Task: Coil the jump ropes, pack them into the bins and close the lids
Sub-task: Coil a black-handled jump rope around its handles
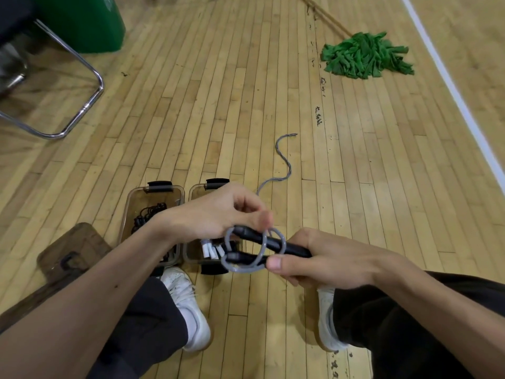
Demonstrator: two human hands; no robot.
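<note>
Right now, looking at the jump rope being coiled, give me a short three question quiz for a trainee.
1. True or false: both bins are already lidded.
2. Which hand grips the black handles? A) left hand B) right hand
3. Fill in: the uncoiled tail of the grey rope lies on the ____.

Key: 1 false, both bins stand open. 2 B; the left hand wraps the cord. 3 floor.

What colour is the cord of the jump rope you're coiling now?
Grey cord, black handles; clearest in the head view, trailing across the floor.
</note>
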